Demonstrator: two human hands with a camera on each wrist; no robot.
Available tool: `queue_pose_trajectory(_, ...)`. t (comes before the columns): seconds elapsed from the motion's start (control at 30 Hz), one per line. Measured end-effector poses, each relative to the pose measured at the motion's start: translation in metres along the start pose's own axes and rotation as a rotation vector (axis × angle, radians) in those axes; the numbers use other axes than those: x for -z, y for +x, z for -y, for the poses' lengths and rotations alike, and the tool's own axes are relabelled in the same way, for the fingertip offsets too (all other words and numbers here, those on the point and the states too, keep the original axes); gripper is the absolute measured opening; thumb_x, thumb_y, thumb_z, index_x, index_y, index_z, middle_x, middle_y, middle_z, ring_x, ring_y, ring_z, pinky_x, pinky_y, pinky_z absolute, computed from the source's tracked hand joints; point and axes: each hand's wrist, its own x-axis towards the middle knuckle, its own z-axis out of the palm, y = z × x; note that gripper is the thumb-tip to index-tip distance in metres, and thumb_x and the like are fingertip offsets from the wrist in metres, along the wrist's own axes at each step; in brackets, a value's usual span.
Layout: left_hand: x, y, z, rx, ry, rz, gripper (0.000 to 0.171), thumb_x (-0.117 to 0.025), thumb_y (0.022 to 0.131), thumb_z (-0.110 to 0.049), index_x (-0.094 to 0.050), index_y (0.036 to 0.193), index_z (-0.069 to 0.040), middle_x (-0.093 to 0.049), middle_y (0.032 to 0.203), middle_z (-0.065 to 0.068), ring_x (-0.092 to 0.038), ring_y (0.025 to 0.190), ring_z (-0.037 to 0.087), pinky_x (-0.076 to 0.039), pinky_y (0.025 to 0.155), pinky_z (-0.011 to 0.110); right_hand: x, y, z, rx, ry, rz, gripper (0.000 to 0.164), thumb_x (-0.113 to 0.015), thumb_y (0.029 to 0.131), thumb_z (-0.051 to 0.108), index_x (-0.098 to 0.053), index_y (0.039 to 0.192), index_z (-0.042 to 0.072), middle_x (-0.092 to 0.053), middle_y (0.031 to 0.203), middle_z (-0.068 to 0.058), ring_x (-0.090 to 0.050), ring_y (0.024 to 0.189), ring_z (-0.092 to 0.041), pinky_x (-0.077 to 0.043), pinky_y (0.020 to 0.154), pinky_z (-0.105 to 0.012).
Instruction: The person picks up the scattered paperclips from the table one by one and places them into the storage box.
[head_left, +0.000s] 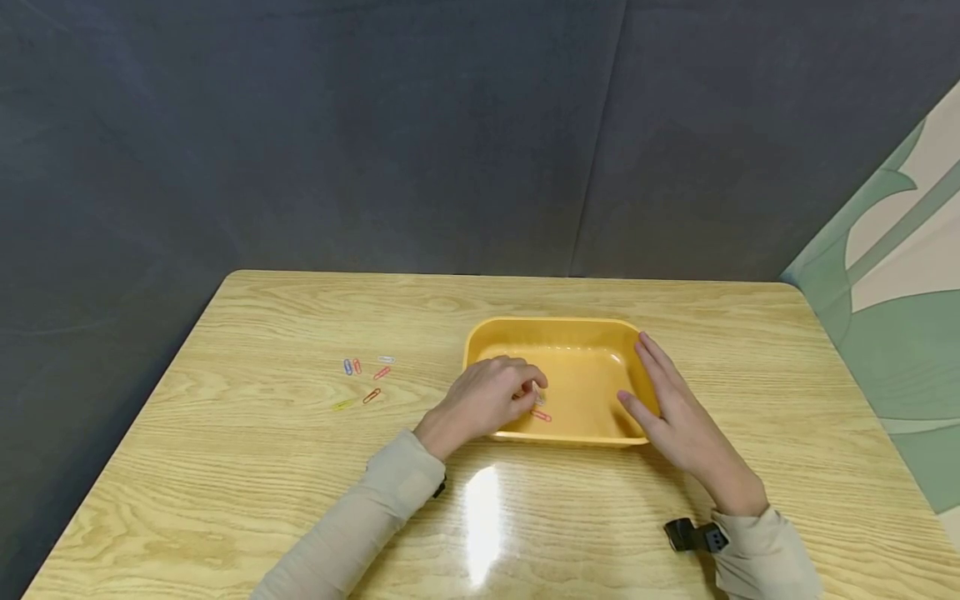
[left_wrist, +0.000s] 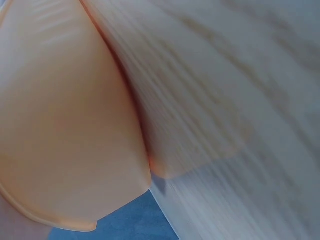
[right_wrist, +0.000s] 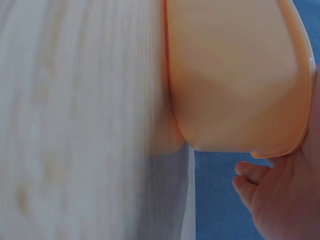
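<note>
A yellow plastic tray (head_left: 592, 379) sits on the table, its outer wall filling much of both wrist views. My left hand (head_left: 487, 396) reaches over the tray's left end, fingers bent down and thumb close to the index fingertip. Right at those fingertips lie a pink paper clip (head_left: 542, 415) and a whitish one; I cannot tell whether the fingers pinch a clip. At the tray's right end, my right hand (head_left: 686, 425) rests against the rim with its fingers extended and its thumb over the inside. Beneath the rim, fingertips (right_wrist: 245, 187) show in the right wrist view.
Left of the tray, several loose paper clips lie on the table: blue (head_left: 348, 367), red (head_left: 372, 396), yellow (head_left: 343, 405), white (head_left: 386, 359) and pink ones. The wooden table (head_left: 225, 467) meets a dark fabric partition (head_left: 420, 150) at its far edge.
</note>
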Motion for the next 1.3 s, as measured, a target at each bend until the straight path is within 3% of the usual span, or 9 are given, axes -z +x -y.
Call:
queue_pose_trajectory(0.2, 0.002, -0.002, 0.000, -0.011, -0.034, -0.021, 0.018, -0.065, 0.096, -0.020, -0.073, 0.112, -0.017, -0.072, 0.096, -0.007, -0.061, 0.084, 0.009, -0.048, 0.071, 0.021, 0.000, 0.001, 0.001, -0.002, 0.000, 0.003, 0.076, -0.054, 0.102, 0.029, -0.008, 0.159, 0.006, -0.005, 0.167, -0.014, -0.011, 0.152, -0.041, -0.017, 0.117, -0.065)
queue_pose_trajectory(0.6, 0.018, -0.010, 0.004, 0.021, -0.065, -0.045, 0.018, -0.065, 0.095, -0.013, -0.072, 0.112, -0.013, -0.071, 0.099, -0.002, -0.063, 0.095, 0.016, -0.052, 0.084, 0.028, -0.001, 0.001, 0.001, -0.001, 0.001, 0.004, 0.076, -0.053, 0.103, 0.029, -0.008, 0.159, 0.005, -0.003, 0.168, -0.013, -0.009, 0.153, -0.041, -0.017, 0.116, -0.065)
queue_pose_trajectory(0.77, 0.026, -0.015, 0.008, 0.003, -0.076, -0.082, 0.018, -0.065, 0.095, -0.011, -0.072, 0.111, -0.010, -0.071, 0.100, 0.000, -0.063, 0.099, 0.018, -0.053, 0.087, 0.030, -0.001, 0.000, -0.001, -0.001, 0.005, -0.002, 0.076, -0.053, 0.103, 0.028, -0.007, 0.159, 0.005, -0.003, 0.168, -0.013, -0.009, 0.152, -0.043, -0.017, 0.114, -0.068)
queue_pose_trajectory(1.3, 0.051, -0.037, 0.030, 0.071, -0.056, -0.176, 0.018, -0.065, 0.095, -0.010, -0.072, 0.111, -0.010, -0.069, 0.099, -0.001, -0.059, 0.094, 0.019, -0.050, 0.078, 0.031, 0.001, 0.000, 0.000, 0.004, 0.010, -0.001, 0.077, -0.055, 0.102, 0.028, -0.009, 0.159, 0.005, -0.005, 0.167, -0.014, -0.010, 0.152, -0.042, -0.017, 0.116, -0.066)
